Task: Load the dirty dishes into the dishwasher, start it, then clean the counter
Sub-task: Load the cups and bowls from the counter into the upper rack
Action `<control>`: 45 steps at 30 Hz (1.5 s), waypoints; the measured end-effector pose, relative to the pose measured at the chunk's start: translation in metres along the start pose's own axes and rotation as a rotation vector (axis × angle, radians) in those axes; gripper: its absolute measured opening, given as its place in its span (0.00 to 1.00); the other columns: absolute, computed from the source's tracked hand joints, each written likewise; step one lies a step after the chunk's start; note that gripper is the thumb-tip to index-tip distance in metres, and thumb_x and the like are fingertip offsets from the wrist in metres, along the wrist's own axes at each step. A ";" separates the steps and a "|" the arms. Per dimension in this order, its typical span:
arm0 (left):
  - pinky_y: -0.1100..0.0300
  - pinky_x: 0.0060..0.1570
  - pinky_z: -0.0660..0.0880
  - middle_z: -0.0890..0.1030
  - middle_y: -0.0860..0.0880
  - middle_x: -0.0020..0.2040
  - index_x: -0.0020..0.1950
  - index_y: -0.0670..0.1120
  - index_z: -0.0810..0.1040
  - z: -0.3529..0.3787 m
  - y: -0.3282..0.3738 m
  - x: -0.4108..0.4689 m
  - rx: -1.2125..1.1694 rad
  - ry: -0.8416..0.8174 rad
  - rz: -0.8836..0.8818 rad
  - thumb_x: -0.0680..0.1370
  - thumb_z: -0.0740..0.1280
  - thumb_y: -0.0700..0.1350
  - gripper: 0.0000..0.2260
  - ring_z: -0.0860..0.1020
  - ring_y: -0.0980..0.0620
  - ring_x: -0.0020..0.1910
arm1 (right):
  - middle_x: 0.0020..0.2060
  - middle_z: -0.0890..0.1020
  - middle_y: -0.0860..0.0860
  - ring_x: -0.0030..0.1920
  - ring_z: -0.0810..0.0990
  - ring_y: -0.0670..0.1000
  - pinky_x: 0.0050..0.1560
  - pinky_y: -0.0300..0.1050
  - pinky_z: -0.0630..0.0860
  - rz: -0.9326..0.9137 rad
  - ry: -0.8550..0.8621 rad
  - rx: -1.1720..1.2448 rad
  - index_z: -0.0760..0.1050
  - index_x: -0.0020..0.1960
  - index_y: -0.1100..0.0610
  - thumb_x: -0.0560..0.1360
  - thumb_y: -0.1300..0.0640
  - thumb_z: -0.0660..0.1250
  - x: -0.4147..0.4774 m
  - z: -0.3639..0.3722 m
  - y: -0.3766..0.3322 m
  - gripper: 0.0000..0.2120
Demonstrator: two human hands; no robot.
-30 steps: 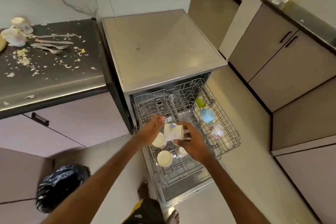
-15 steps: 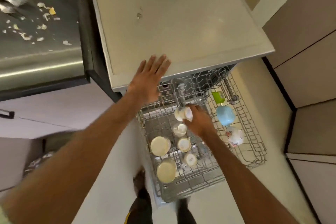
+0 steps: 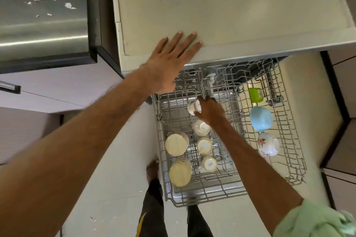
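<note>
The right hand (image 3: 211, 110) grips a cup (image 3: 193, 107) tipped sideways just over the rack (image 3: 289, 140); the left hand (image 3: 169, 63) lies flat.

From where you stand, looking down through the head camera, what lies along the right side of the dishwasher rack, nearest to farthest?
Floral cup → blue bowl → green container. The right hand, gripping a white cup, is in the middle row, off this line.
</note>
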State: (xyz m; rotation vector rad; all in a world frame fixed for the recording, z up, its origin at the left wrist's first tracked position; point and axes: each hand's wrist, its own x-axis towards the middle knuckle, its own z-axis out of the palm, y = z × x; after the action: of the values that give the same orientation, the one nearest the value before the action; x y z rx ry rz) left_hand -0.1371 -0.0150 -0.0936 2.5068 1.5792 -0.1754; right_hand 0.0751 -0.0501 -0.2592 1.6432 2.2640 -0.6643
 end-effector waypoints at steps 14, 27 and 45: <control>0.48 0.75 0.37 0.35 0.49 0.80 0.79 0.52 0.33 -0.001 0.002 0.000 -0.013 0.008 -0.011 0.69 0.75 0.36 0.56 0.36 0.45 0.79 | 0.66 0.71 0.60 0.68 0.66 0.62 0.60 0.58 0.78 0.007 -0.016 0.017 0.71 0.71 0.50 0.70 0.68 0.74 0.012 -0.011 -0.002 0.33; 0.47 0.77 0.39 0.36 0.49 0.81 0.80 0.51 0.35 -0.003 0.003 -0.001 -0.019 0.009 -0.012 0.69 0.75 0.36 0.56 0.37 0.45 0.79 | 0.70 0.67 0.61 0.72 0.63 0.63 0.60 0.61 0.78 0.016 -0.077 -0.054 0.68 0.73 0.50 0.73 0.63 0.73 0.010 0.017 -0.001 0.31; 0.46 0.77 0.40 0.38 0.49 0.81 0.80 0.51 0.37 -0.002 0.002 -0.002 -0.035 0.036 -0.002 0.68 0.76 0.36 0.56 0.39 0.45 0.80 | 0.73 0.63 0.62 0.72 0.65 0.62 0.63 0.60 0.75 -0.029 -0.014 -0.227 0.72 0.67 0.63 0.75 0.38 0.68 0.015 0.032 0.014 0.32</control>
State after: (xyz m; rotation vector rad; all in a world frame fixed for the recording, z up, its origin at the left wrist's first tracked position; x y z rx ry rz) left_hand -0.1361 -0.0176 -0.0914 2.4951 1.5843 -0.1029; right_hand 0.0822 -0.0505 -0.2965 1.4961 2.2629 -0.4057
